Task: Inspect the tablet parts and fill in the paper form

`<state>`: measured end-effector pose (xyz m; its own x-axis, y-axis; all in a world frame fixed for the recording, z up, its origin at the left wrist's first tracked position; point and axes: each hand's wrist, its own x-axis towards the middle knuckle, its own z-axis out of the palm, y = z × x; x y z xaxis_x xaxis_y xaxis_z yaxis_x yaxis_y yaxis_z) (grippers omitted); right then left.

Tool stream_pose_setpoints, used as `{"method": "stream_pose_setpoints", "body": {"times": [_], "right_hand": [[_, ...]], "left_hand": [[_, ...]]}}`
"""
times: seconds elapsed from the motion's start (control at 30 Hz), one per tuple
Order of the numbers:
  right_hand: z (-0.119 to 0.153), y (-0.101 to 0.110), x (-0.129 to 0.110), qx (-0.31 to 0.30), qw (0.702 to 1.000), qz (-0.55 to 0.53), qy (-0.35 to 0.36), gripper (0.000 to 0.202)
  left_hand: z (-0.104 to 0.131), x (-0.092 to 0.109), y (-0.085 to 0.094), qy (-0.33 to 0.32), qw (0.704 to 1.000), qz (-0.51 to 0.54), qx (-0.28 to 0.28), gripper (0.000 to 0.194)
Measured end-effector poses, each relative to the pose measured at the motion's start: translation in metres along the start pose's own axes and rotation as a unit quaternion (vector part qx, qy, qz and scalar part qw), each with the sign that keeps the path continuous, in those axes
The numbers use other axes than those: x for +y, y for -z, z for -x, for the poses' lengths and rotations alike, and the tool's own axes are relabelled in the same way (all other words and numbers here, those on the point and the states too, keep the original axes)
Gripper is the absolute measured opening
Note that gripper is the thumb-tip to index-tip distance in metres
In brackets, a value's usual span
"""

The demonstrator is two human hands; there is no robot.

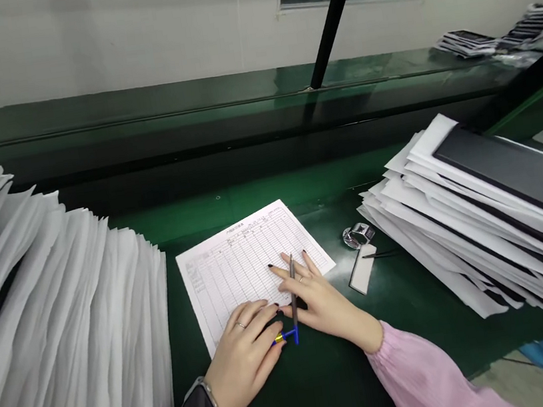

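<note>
A printed form (248,271) with a ruled grid lies at an angle on the green tabletop. My right hand (315,295) rests over its lower right part, fingers spread, with a grey pen (295,308) lodged between them. The pen's blue end points toward me. On the form's lower edge lies my left hand (246,348), fingers bent and close together. Between its thumb and index finger shows a thin blue-and-yellow piece (279,338), which meets the pen's blue end. What lies under the left palm is hidden.
Tall stacks of white sheets stand at the left (91,323) and right (453,205), the right one with dark sheets. Beside the right stack lie a shiny metal piece (359,235), a white tag (363,270) and dark tweezers-like tips (380,254). A black post (334,19) rises behind.
</note>
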<state>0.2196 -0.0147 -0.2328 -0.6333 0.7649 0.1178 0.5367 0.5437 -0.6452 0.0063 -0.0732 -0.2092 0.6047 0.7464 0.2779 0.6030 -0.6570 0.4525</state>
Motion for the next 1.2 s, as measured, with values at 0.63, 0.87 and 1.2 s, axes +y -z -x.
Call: {"method": "stream_pose_setpoints", "body": {"times": [0.63,0.87,1.2], "right_hand": [[-0.02,0.012,0.007,0.089,0.908,-0.396,-0.106,0.031],[-0.019,0.003,0.004,0.085,0.906,-0.387,-0.15,0.008],[-0.022,-0.01,-0.001,0.133,0.934,-0.292,-0.157,0.04]], "left_hand": [[0.003,-0.005,-0.006,0.016,0.999,-0.034,-0.033,0.027],[0.003,-0.006,-0.007,0.025,0.999,-0.021,-0.03,0.027],[0.003,-0.007,-0.01,0.031,0.999,-0.019,-0.023,0.028]]}}
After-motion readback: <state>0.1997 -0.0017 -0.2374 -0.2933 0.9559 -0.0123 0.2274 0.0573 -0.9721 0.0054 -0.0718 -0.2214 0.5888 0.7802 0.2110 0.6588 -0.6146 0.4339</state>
